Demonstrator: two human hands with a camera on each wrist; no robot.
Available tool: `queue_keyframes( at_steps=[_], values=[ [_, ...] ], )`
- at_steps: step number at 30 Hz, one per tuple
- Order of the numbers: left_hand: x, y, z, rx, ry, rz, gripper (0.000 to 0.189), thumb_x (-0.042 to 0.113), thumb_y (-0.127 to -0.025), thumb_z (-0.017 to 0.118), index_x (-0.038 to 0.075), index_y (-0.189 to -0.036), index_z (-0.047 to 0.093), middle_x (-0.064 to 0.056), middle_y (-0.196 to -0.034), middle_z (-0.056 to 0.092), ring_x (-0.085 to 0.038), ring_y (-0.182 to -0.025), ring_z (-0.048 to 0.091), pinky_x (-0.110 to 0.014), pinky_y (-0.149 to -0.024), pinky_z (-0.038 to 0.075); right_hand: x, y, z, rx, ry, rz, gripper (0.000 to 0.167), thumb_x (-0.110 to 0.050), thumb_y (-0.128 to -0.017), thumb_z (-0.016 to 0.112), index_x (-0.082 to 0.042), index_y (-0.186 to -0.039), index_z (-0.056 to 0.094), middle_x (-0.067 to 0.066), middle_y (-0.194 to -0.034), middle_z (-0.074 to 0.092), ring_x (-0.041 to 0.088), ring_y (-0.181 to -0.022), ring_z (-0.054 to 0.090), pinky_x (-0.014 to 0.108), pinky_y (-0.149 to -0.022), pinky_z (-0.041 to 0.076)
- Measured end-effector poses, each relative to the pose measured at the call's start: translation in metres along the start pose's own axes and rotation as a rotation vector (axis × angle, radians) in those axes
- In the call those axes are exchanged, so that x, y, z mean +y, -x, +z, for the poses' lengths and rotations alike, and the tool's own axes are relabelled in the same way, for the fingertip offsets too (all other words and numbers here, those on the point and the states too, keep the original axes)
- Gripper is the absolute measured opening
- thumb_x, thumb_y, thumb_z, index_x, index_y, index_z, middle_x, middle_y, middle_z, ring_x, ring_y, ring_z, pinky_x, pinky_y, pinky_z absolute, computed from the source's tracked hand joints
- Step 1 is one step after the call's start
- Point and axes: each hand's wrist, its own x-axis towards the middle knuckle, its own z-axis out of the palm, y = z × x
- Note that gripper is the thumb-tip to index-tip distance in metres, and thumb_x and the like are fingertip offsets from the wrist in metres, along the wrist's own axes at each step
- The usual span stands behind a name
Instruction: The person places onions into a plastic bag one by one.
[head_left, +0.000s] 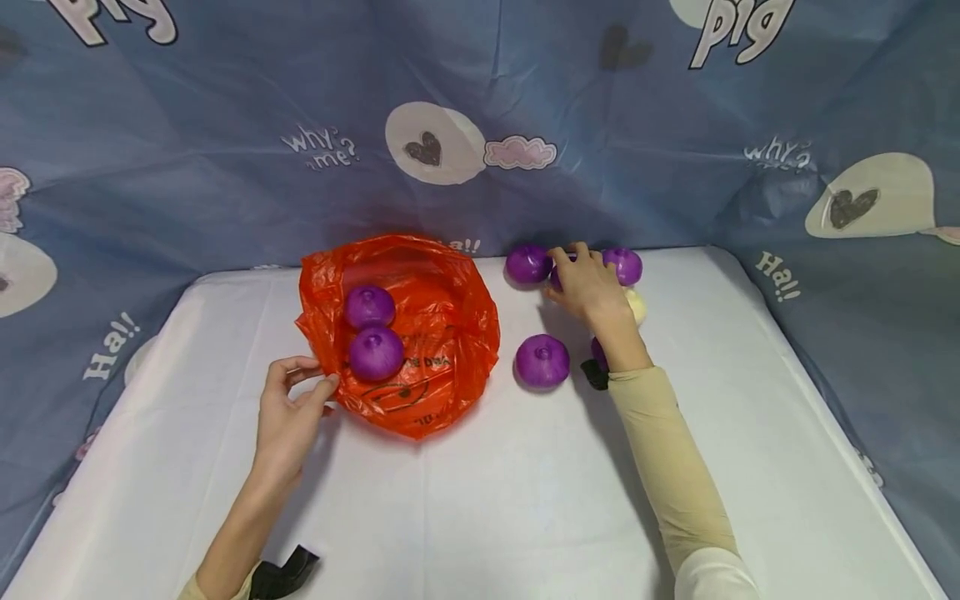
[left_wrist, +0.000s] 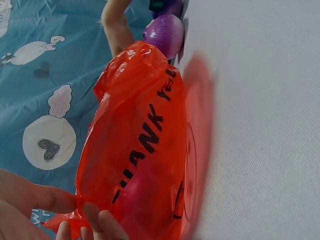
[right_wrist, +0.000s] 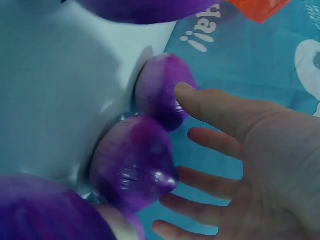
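Observation:
A thin red plastic bag (head_left: 457, 333) lies spread wide, with two purple onions (head_left: 376, 353) inside at its left. My left hand (head_left: 288, 412) pinches the bag's left rim between thumb and fingers; the left wrist view shows its printed side standing up. Over the back row of onions, my right hand (head_left: 588, 283) reaches with spread fingers. In the right wrist view the fingertips are right at a purple onion (right_wrist: 132, 165), and the thumb overlaps a second onion (right_wrist: 162, 85) beside it. The hand covers most of the middle onion in the head view.
One purple onion (head_left: 542, 362) sits in front of the row, right of the bag. A pale yellow round thing (head_left: 636, 306) and another purple onion (head_left: 597, 352) are partly behind my right arm. A blue printed cloth (head_left: 450, 75) rises along the back of the white table (head_left: 487, 517).

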Motion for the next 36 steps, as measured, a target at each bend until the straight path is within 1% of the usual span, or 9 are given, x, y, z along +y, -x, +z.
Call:
queue_keyframes(
  at_steps=[6,10,15,22,28,36],
  values=[
    [-0.001,-0.002,-0.001,-0.007,-0.017,-0.004,0.029,0.011,-0.106,0.064,0.02,-0.127,0.046,0.0,-0.126,0.048,0.002,-0.074,0.068,-0.017,-0.069,0.059,0.006,-0.004,0.004,-0.012,0.005,0.039,0.067,-0.03,-0.103,0.067,-0.014,-0.162,0.041,0.029,-0.169,0.032,0.057,-0.152,0.04,0.073,-0.124,0.036],
    [-0.001,-0.001,-0.002,-0.008,-0.017,-0.01,0.029,0.011,-0.106,0.064,0.02,-0.127,0.046,0.0,-0.127,0.048,0.002,-0.073,0.068,-0.017,-0.069,0.059,0.008,-0.007,0.006,-0.015,0.011,0.044,0.066,-0.031,-0.104,0.065,-0.014,-0.163,0.04,0.03,-0.17,0.03,0.057,-0.151,0.041,0.074,-0.122,0.037],
    [-0.002,-0.001,-0.002,-0.006,-0.014,-0.011,0.028,0.011,-0.106,0.064,0.021,-0.125,0.046,0.0,-0.127,0.049,0.002,-0.073,0.068,-0.017,-0.068,0.059,0.009,-0.009,0.01,-0.003,0.019,0.047,0.065,-0.032,-0.104,0.065,-0.014,-0.162,0.042,0.03,-0.168,0.033,0.057,-0.151,0.042,0.075,-0.122,0.037],
    [-0.002,-0.001,-0.002,-0.007,0.008,-0.019,0.028,0.01,-0.105,0.065,0.023,-0.122,0.047,0.001,-0.125,0.048,0.002,-0.073,0.068,-0.018,-0.068,0.059,0.012,-0.012,0.017,-0.015,0.03,0.057,0.067,-0.031,-0.103,0.069,-0.013,-0.162,0.042,0.031,-0.165,0.037,0.057,-0.148,0.045,0.074,-0.122,0.038],
    [-0.001,0.0,-0.003,-0.009,-0.002,-0.011,0.028,0.011,-0.106,0.064,0.022,-0.124,0.047,0.002,-0.124,0.048,0.002,-0.074,0.069,-0.018,-0.069,0.059,0.012,-0.013,0.017,-0.004,0.039,0.06,0.063,-0.03,-0.106,0.067,-0.014,-0.161,0.042,0.031,-0.163,0.039,0.057,-0.146,0.046,0.074,-0.121,0.039],
    [-0.001,-0.001,-0.002,-0.016,0.001,-0.014,0.028,0.011,-0.106,0.064,0.023,-0.124,0.047,0.001,-0.125,0.048,0.003,-0.074,0.068,-0.017,-0.069,0.059,0.012,-0.013,0.016,-0.011,0.042,0.059,0.063,-0.028,-0.106,0.067,-0.013,-0.162,0.042,0.031,-0.164,0.039,0.057,-0.146,0.046,0.074,-0.121,0.039]
  ],
)
